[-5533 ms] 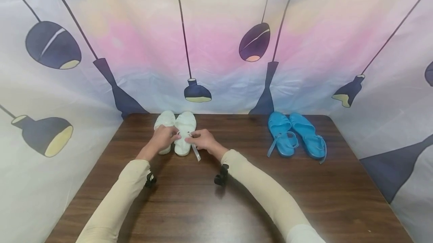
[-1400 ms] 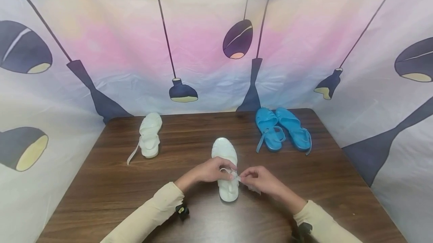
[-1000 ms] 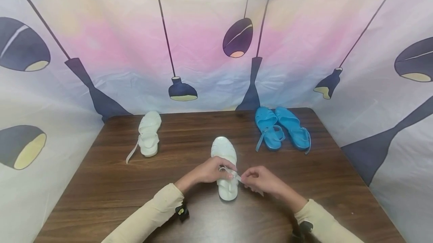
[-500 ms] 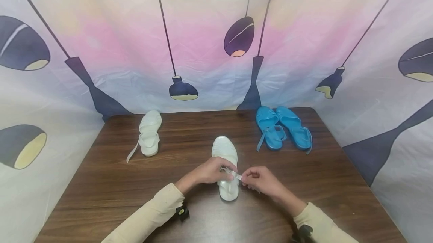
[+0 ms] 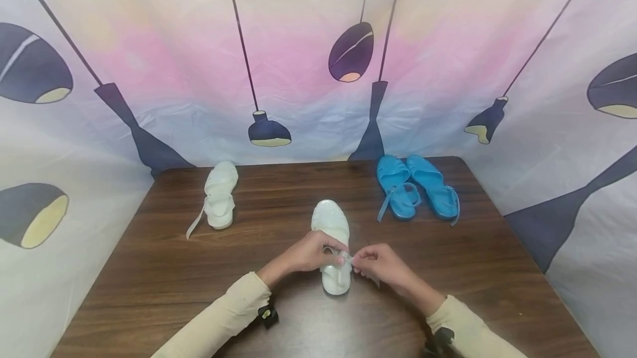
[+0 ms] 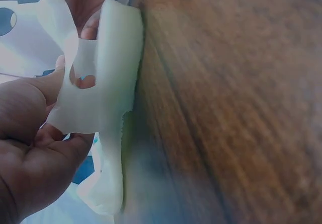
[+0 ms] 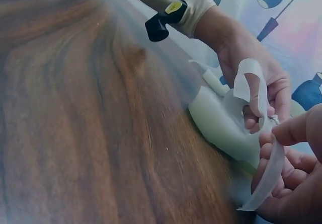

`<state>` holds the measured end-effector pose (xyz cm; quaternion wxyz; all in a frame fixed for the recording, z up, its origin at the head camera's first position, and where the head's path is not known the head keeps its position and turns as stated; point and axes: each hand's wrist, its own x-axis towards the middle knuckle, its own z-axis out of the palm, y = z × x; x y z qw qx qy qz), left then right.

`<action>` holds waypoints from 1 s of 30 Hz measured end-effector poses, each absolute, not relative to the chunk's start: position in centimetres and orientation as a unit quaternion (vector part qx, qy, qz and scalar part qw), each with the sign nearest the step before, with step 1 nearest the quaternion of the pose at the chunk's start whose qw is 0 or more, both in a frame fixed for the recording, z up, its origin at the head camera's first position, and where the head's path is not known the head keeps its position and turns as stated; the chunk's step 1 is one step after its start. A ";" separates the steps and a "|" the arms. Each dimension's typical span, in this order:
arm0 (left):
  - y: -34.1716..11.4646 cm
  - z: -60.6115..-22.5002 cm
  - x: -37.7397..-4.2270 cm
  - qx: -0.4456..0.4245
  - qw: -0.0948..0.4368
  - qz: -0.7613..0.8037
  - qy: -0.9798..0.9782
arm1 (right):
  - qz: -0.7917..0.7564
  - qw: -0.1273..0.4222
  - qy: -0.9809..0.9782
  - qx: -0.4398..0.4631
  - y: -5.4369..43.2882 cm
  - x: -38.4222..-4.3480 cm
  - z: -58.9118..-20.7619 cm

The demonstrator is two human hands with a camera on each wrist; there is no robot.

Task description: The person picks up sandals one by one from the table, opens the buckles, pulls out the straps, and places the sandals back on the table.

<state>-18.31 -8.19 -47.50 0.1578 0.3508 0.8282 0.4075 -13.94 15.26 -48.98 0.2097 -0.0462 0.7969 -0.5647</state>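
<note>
The left hand (image 5: 311,252) hides part of the nearer white sandal (image 5: 335,283); either side of it, left sleeve (image 5: 214,319) and right sleeve (image 5: 470,327) are cut off below.

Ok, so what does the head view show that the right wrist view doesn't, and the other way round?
Only the head view shows the pair of blue sandals and the right sleeve. Only the right wrist view shows the middle stretch of the loose strap, which the right hand hides in the head view. Both share the white sandal between the hands, the left hand and the wooden table.
</note>
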 end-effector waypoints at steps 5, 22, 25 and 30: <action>-8.2 -47.6 -18.4 0.359 0.161 0.409 0.823 | -0.583 0.205 0.785 -0.046 15.2 -13.9 -49.2; -8.2 -47.6 -18.3 0.346 0.164 0.422 0.822 | -0.543 0.212 0.808 -0.087 15.9 -14.1 -49.0; -8.1 -47.5 -18.2 0.343 0.172 0.419 0.823 | -0.547 0.207 0.807 -0.080 15.7 -14.2 -49.1; -8.0 -47.7 -18.3 0.343 0.175 0.421 0.821 | -0.542 0.200 0.812 -0.086 15.4 -14.6 -49.0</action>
